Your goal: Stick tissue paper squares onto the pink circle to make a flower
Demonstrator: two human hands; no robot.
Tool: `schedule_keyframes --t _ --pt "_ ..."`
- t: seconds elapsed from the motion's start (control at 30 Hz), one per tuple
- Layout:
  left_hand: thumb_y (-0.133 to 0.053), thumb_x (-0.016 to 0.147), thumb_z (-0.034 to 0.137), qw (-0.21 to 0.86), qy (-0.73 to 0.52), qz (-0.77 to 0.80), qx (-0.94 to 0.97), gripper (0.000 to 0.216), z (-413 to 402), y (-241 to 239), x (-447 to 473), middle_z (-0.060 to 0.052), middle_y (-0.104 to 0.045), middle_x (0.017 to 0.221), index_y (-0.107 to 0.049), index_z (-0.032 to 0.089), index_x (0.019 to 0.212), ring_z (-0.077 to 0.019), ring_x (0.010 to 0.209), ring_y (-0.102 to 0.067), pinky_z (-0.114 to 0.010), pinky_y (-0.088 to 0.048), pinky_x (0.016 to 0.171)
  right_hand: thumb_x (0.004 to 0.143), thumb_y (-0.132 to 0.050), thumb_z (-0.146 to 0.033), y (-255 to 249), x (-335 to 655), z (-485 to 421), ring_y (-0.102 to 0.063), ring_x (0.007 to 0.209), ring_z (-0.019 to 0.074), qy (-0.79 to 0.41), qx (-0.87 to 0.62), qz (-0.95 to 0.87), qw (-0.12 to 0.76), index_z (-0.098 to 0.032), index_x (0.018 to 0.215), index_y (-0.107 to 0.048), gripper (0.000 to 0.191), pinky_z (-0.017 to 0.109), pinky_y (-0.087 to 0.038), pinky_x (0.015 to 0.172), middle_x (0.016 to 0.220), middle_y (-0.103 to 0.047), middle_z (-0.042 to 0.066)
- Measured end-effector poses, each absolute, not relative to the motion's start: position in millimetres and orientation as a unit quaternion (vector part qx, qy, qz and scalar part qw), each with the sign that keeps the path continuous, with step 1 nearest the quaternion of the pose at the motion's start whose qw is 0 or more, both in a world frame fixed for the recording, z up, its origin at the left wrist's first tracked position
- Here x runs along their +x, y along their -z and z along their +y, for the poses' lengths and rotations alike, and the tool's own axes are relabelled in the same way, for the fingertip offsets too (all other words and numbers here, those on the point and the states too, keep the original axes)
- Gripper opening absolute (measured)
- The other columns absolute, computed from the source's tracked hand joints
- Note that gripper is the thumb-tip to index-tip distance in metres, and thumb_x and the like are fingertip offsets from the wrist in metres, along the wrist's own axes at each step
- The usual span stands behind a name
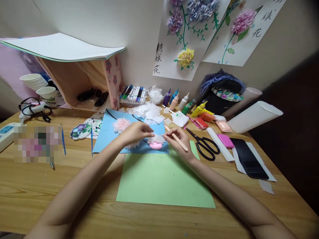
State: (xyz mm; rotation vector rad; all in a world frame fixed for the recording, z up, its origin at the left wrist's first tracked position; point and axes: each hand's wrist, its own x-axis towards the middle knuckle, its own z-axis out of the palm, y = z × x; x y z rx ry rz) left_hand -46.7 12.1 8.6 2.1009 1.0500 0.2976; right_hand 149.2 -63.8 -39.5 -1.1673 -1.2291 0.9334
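Observation:
My left hand [136,132] is closed in a pinch on a bit of white tissue paper [157,138] lying over a pink clay lump [156,145] on the blue paper sheet [106,136]. My right hand [179,141] grips a wooden stick [177,138] whose far tip points at the same tissue. A fluffy pink tissue flower [121,124] sits on the blue sheet, just left of my left hand. A green paper sheet [163,179] lies in front, between my forearms.
Black scissors [204,146] lie right of my right hand, then a pink block [225,140] and a black phone [248,158]. Paint bottles [183,103], markers [133,94] and loose tissue [149,111] line the back. A paint palette [81,130] and power strip [6,132] sit left.

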Motion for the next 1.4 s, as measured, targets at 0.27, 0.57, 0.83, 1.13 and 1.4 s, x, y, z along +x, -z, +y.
schedule_keyframes --t 0.27,0.57,0.83,1.13,1.4 --pt "-0.056 0.075 0.032 0.406 -0.063 0.411 0.814 0.022 -8.1 -6.6 -28.9 -0.002 -0.071 0.072 -0.070 0.015 0.074 -0.0151 0.068 -0.062 -0.022 -0.039 0.057 0.077 -0.066 -0.032 55.9 138.3 -78.6 -0.062 0.077 0.0179 -0.345 -0.486 -0.568 0.568 -0.021 0.080 -0.052 0.018 0.032 -0.051 0.070 0.081 -0.064 0.004" --pt "-0.059 0.071 0.034 0.271 -0.019 0.492 0.827 0.017 -11.7 -3.2 -25.9 -0.001 -0.069 0.075 -0.068 0.020 0.070 -0.0154 0.068 -0.058 -0.025 -0.033 0.054 0.096 -0.022 -0.033 58.6 147.6 -88.4 -0.042 0.055 0.0155 -0.204 -0.396 -0.730 0.519 -0.021 0.059 -0.043 0.044 0.031 -0.036 0.059 0.055 -0.044 0.000" --pt "-0.058 0.073 0.033 0.238 -0.034 0.494 0.836 0.015 -11.3 -1.2 -24.0 -0.001 -0.068 0.078 -0.066 0.020 0.070 -0.0158 0.070 -0.057 -0.025 -0.032 0.053 0.097 -0.024 -0.026 58.9 145.1 -83.3 -0.045 0.059 0.0147 -0.194 -0.418 -0.759 0.459 -0.021 0.065 -0.046 0.039 0.029 -0.037 0.062 0.059 -0.047 0.000" --pt "-0.060 0.073 0.026 0.170 -0.043 0.530 0.830 0.009 17.6 7.4 -45.6 -0.003 -0.068 0.081 -0.064 0.018 0.073 -0.0179 0.075 -0.059 -0.025 -0.034 0.057 0.098 -0.024 -0.030 59.5 143.0 -81.4 -0.047 0.060 0.0152 -0.204 -0.449 -0.749 0.442 -0.021 0.065 -0.047 0.041 0.029 -0.038 0.063 0.061 -0.050 0.001" --pt "-0.062 0.071 0.021 0.170 0.014 0.528 0.832 0.010 20.4 16.7 -46.1 -0.005 -0.070 0.082 -0.069 0.019 0.076 -0.0213 0.078 -0.061 -0.027 -0.038 0.061 0.098 -0.023 -0.036 56.4 138.9 -71.7 -0.048 0.058 0.0144 -0.244 -0.479 -0.723 0.434 -0.021 0.061 -0.043 0.045 0.028 -0.037 0.061 0.060 -0.049 0.001"
